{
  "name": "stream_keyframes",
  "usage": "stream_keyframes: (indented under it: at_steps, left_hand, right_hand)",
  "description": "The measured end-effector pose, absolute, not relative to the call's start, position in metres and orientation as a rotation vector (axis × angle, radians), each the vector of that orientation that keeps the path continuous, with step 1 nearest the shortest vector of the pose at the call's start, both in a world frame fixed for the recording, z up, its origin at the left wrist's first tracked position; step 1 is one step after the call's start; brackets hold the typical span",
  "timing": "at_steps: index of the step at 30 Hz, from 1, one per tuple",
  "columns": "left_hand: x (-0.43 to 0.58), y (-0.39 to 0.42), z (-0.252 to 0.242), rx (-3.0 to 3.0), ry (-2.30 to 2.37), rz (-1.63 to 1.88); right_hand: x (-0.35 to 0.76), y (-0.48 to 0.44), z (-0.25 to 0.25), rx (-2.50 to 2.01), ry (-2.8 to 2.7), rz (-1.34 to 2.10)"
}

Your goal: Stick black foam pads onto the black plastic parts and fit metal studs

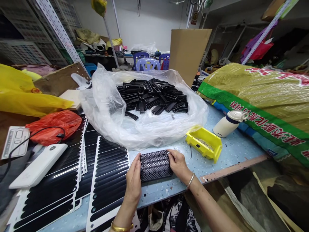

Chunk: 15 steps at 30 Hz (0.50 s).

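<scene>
Between my hands, close to the table's front edge, is a row of several black plastic strips with a mesh pattern point(155, 165), lying side by side. My left hand point(134, 180) grips their left ends, thumb and fingers closed along that side. At the right ends, my right hand point(179, 164) pinches them, its thumb on top. A clear plastic bag point(145, 133), opened wide, lies beyond my hands and holds a heap of similar black strips point(154, 95). Left of my left hand sits a white sheet with black glossy strip stickers point(111, 174).
A yellow bin point(205, 143) with small metal pieces stands right of my hands, beside a white bottle point(228, 124). A large printed sack point(260, 93) fills the right side. More sticker sheets point(58, 174), a white power bank point(40, 166) and a red bag point(55, 127) lie left.
</scene>
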State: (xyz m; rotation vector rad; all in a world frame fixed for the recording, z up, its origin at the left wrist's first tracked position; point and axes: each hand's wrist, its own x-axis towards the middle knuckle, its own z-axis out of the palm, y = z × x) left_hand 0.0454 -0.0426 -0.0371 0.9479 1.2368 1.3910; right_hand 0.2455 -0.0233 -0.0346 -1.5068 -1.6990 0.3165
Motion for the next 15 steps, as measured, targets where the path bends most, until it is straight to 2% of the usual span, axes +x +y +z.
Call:
stream_keyframes:
  at_steps: [9,15]
  left_hand:
    - [0.048,-0.051,-0.017,0.752,1.212,1.407]
    - [0.047,-0.077,-0.007,0.681,1.188,1.362]
  right_hand:
    - [0.251,-0.023,-0.029,-1.507,-1.602,0.428]
    - [0.284,-0.048,0.011,-1.438,-1.62,0.314]
